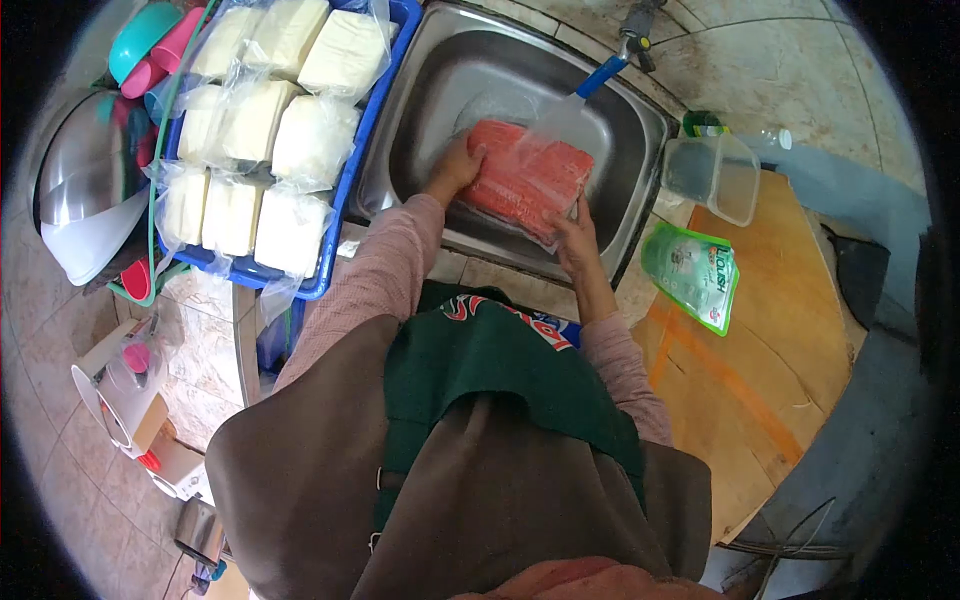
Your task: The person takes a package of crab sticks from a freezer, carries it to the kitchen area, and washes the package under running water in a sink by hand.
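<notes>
In the sink [400, 130], my two hands hold a flat, clear-plastic pack of orange-red sticks [515, 180] that look like crab sticks. My left hand [457, 168] grips its left edge, with the thumb on top. At the lower right corner, my right hand [575, 238] grips the pack, its fingers partly hidden beneath. Water from the blue hose end of the tap [600, 77] runs onto the pack's upper side. The pack lies slightly tilted in the basin.
Left of the sink, a blue crate [345, 200] holds several plastic-wrapped white blocks [315, 140]. Colourful bowls [145, 45] stand beyond it. On the right are a clear plastic container [735, 180], a green dish-soap pouch [692, 275] and a cardboard sheet [770, 370].
</notes>
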A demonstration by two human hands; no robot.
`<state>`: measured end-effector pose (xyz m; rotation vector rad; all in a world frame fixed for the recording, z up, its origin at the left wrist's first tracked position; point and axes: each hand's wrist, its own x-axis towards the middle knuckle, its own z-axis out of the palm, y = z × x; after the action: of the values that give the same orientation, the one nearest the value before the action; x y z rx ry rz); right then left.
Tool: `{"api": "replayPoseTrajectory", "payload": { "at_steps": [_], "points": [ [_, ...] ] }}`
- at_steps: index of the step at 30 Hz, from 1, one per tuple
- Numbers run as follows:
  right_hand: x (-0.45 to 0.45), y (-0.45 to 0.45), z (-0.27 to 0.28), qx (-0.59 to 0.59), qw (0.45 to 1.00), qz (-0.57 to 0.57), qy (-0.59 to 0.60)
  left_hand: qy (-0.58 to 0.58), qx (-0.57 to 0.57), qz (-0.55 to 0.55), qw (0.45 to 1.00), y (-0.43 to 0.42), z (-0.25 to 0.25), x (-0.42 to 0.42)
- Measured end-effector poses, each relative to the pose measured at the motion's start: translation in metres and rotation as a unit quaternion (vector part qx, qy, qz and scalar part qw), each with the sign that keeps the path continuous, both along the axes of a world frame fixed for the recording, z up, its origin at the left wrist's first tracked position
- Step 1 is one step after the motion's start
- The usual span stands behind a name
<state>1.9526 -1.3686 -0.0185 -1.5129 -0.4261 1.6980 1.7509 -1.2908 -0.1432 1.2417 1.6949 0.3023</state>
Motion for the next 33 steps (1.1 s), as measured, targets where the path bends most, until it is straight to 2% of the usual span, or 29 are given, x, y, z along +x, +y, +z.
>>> {"api": "replayPoseTrajectory", "payload": {
  "at_steps": [3,5,6,8,11,13,15,16,17,20,22,23,25,26,27,28,29,30,32,33],
  "points": [
    [0.017,0.005,-0.022,0.011,0.999,0.03,0.019,-0.041,-0.007,0.044,0.998,0.001,-0.015,-0.018],
    [0.029,0.014,-0.036,0.019,0.998,0.047,0.035,-0.251,-0.143,0.142,0.947,0.0,-0.021,-0.027],
    [0.033,0.02,-0.04,-0.003,0.998,0.056,0.041,-0.249,-0.141,0.144,0.947,-0.001,-0.015,-0.03],
    [0.038,0.031,-0.045,-0.025,0.996,0.067,0.049,-0.284,-0.24,0.249,0.895,-0.007,0.004,-0.033],
    [0.045,0.047,-0.057,-0.055,0.995,0.067,0.056,-0.313,-0.221,0.3,0.874,-0.018,-0.026,-0.033],
    [0.05,0.053,-0.079,-0.005,0.995,0.079,0.055,-0.34,-0.204,0.328,0.857,-0.025,0.005,-0.031],
    [0.045,0.062,-0.082,-0.028,0.997,0.061,0.031,-0.366,-0.186,0.354,0.84,-0.032,0.043,-0.028],
    [0.044,0.065,-0.088,-0.051,0.998,0.042,0.004,-0.423,-0.16,0.383,0.806,-0.035,0.06,-0.025],
    [0.042,0.069,-0.094,-0.051,0.998,0.042,0.007,-0.478,-0.132,0.408,0.766,-0.037,0.069,-0.023],
    [0.039,0.073,-0.115,-0.013,0.998,0.052,-0.029,-0.464,-0.089,0.426,0.772,-0.052,0.051,-0.017],
    [0.021,0.073,-0.104,-0.024,0.982,0.027,-0.188,-0.453,-0.075,0.461,0.76,-0.062,0.044,-0.012],
    [0.015,0.071,-0.113,-0.023,0.982,0.024,-0.187,-0.475,-0.058,0.465,0.744,-0.068,0.041,-0.009],
    [0.005,0.065,-0.14,0.108,0.944,0.062,-0.305,-0.498,-0.043,0.468,0.729,-0.072,0.056,-0.004],
    [0.005,0.065,-0.14,0.109,0.944,0.061,-0.305,-0.497,-0.043,0.49,0.715,-0.071,0.069,-0.001],
    [-0.001,0.067,-0.121,0.085,0.89,0.193,-0.405,-0.495,-0.044,0.512,0.7,-0.072,0.079,0.001],
    [-0.008,0.067,-0.111,0.058,0.808,0.319,-0.492,-0.495,-0.044,0.512,0.701,-0.075,0.08,-0.001],
    [-0.016,0.056,-0.129,0.06,0.771,0.296,-0.56,-0.504,-0.084,0.494,0.704,-0.079,0.08,-0.004],
    [-0.022,0.054,-0.127,0.06,0.772,0.296,-0.56,-0.512,-0.124,0.475,0.705,-0.082,0.081,-0.005],
    [-0.029,0.049,-0.121,0.049,0.769,0.367,-0.521,-0.508,-0.124,0.492,0.696,-0.083,0.082,0.003],
    [-0.034,0.047,-0.116,0.049,0.77,0.366,-0.521,-0.504,-0.124,0.51,0.686,-0.083,0.083,0.005]
  ]
}}
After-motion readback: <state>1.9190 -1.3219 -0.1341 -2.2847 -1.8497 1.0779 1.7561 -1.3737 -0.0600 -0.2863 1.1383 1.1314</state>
